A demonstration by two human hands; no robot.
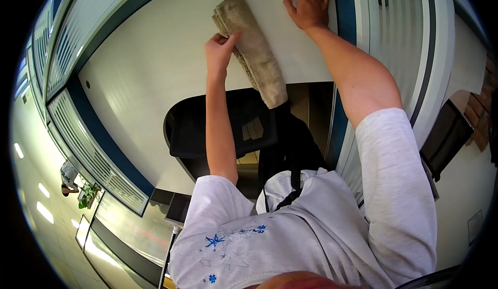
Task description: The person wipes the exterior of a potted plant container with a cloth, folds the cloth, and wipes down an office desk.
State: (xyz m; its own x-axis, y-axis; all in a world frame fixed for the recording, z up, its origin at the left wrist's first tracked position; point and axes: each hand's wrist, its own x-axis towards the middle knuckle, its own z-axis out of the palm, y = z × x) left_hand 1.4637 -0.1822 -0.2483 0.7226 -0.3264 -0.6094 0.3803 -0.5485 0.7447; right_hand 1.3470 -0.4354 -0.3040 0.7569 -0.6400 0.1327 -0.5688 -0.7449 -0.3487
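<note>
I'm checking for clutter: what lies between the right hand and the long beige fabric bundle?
Nothing: in the head view, only bare white tabletop shows between the right hand and the bundle.

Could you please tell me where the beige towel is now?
In the head view, the beige towel lies at upper centre on the white table, with the left hand touching its left side and its near end past the table edge.

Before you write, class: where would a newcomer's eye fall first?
Probably on the tan towel across the white table, its near end past the edge, the left hand at its side. Then the right hand, spread at upper right, and the blue star on the shirt below.
</note>
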